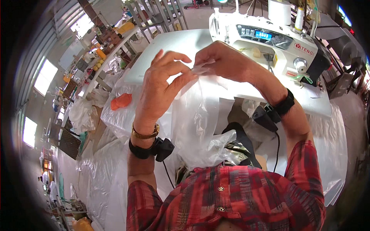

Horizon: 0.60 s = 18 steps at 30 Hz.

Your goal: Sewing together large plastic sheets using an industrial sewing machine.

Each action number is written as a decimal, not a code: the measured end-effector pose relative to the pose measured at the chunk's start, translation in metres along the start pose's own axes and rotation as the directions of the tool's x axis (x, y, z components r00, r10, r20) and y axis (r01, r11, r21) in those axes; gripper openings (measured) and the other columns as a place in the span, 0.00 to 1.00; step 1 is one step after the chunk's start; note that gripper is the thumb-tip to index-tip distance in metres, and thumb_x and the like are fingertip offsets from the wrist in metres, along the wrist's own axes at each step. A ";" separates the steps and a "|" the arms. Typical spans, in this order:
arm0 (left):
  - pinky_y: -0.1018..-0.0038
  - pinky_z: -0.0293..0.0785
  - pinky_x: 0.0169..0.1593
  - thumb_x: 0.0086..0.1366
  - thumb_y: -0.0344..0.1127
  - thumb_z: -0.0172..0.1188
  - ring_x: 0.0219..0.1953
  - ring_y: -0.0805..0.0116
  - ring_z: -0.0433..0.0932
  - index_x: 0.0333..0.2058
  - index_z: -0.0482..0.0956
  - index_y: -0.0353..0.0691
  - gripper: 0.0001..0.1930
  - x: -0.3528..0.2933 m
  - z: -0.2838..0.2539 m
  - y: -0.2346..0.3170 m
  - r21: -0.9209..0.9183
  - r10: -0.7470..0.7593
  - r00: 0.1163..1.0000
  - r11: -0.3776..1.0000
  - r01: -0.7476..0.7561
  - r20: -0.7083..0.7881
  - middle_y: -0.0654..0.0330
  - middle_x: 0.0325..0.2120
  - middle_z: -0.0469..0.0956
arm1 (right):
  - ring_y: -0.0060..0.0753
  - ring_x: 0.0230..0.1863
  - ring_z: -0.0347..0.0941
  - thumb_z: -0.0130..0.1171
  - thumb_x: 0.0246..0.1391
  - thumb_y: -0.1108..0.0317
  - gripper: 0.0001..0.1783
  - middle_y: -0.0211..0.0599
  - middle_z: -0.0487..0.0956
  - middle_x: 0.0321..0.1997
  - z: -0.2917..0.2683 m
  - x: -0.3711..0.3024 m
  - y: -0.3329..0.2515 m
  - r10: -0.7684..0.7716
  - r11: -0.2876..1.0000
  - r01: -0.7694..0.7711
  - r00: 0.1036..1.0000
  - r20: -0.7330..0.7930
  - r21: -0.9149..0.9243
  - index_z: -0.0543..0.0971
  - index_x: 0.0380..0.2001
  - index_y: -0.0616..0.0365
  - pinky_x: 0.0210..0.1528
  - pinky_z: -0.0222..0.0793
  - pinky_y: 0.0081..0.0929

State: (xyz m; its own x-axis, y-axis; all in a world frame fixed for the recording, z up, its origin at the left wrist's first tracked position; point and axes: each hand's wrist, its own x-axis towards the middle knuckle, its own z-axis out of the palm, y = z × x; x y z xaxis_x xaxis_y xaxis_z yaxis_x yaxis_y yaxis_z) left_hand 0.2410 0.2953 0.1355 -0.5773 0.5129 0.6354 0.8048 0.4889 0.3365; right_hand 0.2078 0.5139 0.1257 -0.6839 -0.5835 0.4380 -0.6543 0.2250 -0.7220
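A thin, clear plastic sheet (194,111) hangs from my two raised hands down toward my lap. My right hand (221,61) is closed on its top edge, with a bit of film poking out between the bent fingers. My left hand (163,79) pinches the same edge with thumb and forefinger, close beside the right hand, while its other fingers are raised and spread. Just behind the right hand stands a white sewing machine (285,42) with a lit display. Its needle area is partly hidden by my right hand.
Both hands are over the pale sewing table (148,57). An orange-red crumpled piece (121,101) lies on plastic film to the left. White thread cones (280,13) stand behind the machine. A cluttered shelf (110,52) is farther left, and more plastic film (331,146) drapes at the right.
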 end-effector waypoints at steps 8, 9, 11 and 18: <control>0.45 0.57 0.65 0.61 0.36 0.65 0.48 0.62 0.78 0.31 0.84 0.44 0.04 -0.004 0.022 0.005 -0.005 -0.041 0.996 0.999 0.042 0.076 0.63 0.43 0.78 | 0.14 0.22 0.61 0.63 0.55 0.61 0.15 0.23 0.69 0.18 0.004 -0.005 0.004 0.210 0.976 -0.216 0.960 -0.183 -0.014 0.80 0.25 0.64 0.24 0.58 0.24; 0.44 0.55 0.66 0.61 0.36 0.65 0.47 0.61 0.78 0.31 0.84 0.44 0.04 -0.003 0.025 0.006 0.010 -0.057 0.995 0.998 0.057 0.080 0.63 0.42 0.78 | 0.14 0.23 0.61 0.63 0.55 0.61 0.15 0.23 0.69 0.18 0.003 -0.007 0.005 0.222 0.973 -0.229 0.961 -0.163 -0.026 0.80 0.25 0.63 0.24 0.58 0.25; 0.52 0.66 0.59 0.60 0.34 0.66 0.39 0.59 0.78 0.31 0.83 0.41 0.04 -0.004 0.028 0.006 0.043 -0.030 0.997 0.999 0.027 0.065 0.62 0.37 0.78 | 0.15 0.23 0.60 0.63 0.56 0.61 0.15 0.22 0.69 0.18 -0.001 -0.011 0.008 0.168 0.985 -0.173 0.978 -0.127 -0.026 0.80 0.24 0.62 0.25 0.58 0.26; 0.66 0.71 0.37 0.59 0.31 0.67 0.31 0.59 0.77 0.30 0.80 0.34 0.07 0.001 0.032 -0.013 -0.172 -0.108 0.994 0.979 0.109 0.011 0.59 0.33 0.77 | 0.17 0.38 0.76 0.65 0.57 0.67 0.10 0.27 0.83 0.38 0.022 -0.040 0.026 0.269 0.706 -0.024 0.933 -0.237 0.708 0.82 0.40 0.60 0.45 0.70 0.18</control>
State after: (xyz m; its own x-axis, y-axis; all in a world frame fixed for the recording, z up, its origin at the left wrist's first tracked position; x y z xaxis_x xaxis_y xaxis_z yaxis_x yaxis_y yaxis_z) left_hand 0.2250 0.3119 0.1098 -0.6625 0.4645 0.5876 0.7491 0.4131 0.5180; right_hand 0.2251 0.5257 0.0771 -0.8910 -0.2991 0.3416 -0.2174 -0.3794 -0.8993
